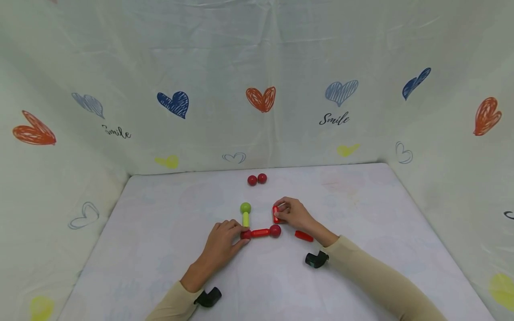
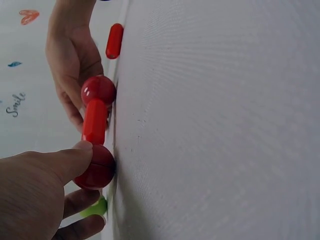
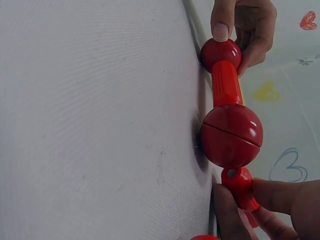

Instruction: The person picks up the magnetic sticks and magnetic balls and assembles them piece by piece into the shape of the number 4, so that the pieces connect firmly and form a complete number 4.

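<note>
My left hand pinches a dark red ball between thumb and fingers at the left corner of an L-shaped piece. From that ball a red rod runs right to a second red ball, which has a seam across it. A lime rod leads away from the held ball to a green ball. In my right hand a loose short red rod is pinched, its end with a round hole right by the second ball.
Another red rod lies on the white table beside the right wrist. Two red balls sit side by side near the table's back edge. A hanging cloth with printed hearts encloses the back and sides.
</note>
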Motion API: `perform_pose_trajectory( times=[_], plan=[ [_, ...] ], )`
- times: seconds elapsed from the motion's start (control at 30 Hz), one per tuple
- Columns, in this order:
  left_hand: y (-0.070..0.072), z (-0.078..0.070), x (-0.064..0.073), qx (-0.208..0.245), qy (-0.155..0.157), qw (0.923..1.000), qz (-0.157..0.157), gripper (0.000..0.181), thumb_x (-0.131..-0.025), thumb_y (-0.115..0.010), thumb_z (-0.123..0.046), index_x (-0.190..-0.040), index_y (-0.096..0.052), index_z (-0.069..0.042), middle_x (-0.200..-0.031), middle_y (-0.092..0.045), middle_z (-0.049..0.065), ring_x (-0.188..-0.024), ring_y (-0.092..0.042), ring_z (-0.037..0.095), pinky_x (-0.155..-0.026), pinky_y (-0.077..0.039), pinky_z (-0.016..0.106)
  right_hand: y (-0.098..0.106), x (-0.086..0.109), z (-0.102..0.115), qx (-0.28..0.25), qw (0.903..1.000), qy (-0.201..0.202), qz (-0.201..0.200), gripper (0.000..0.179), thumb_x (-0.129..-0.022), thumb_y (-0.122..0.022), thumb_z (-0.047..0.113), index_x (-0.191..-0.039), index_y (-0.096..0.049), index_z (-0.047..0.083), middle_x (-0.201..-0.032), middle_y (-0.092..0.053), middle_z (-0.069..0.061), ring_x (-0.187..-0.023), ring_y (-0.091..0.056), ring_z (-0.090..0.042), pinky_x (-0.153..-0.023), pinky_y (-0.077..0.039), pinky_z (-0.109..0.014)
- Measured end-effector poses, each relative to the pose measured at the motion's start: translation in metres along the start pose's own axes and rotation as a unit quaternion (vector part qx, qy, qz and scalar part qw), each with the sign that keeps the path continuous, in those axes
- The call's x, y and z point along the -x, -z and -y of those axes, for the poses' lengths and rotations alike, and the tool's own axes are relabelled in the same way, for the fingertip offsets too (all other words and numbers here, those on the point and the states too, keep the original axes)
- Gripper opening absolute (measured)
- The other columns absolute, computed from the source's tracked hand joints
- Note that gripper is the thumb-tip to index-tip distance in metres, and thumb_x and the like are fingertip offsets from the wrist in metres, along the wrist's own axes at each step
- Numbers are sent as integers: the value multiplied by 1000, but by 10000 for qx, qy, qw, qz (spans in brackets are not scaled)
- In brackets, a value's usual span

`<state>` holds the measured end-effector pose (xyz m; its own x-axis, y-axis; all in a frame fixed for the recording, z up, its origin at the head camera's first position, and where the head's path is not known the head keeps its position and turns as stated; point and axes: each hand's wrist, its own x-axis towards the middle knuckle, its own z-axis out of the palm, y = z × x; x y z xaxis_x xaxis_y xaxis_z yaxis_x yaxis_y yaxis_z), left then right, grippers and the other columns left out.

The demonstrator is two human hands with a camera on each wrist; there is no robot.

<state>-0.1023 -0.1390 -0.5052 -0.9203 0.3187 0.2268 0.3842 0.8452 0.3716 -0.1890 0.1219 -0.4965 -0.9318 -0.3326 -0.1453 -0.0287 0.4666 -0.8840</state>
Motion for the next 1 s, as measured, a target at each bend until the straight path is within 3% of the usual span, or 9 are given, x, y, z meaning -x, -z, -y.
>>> perform_pose_trajectory(
  times=[0.33, 1.0],
  plan=[
    [1, -2, -2, -52, -54, 9999, -80, 33, -84, -92, -26, -114, -80, -18, -97, -68, -6, -92, -62, 15, -90, -53, 40, 1, -1, 3, -454, 9985, -116, 270, 27, -100, -70, -1, -125, -64, -8, -103, -70, -17, -81, -72, -17, -74, -64, -35],
    [0, -3, 0, -205, 15, 9998, -20, 33, -84, -92, -27, -114, -80, -19, -97, -68, -6, -92, -62, 15, -89, -53, 39, 2, 2, 5, -379, 9980, -307, 405, 27, -100, -69, 0, -125, -66, -6, -102, -67, -13, -78, -72, -16, -75, -63, -33]
  ],
)
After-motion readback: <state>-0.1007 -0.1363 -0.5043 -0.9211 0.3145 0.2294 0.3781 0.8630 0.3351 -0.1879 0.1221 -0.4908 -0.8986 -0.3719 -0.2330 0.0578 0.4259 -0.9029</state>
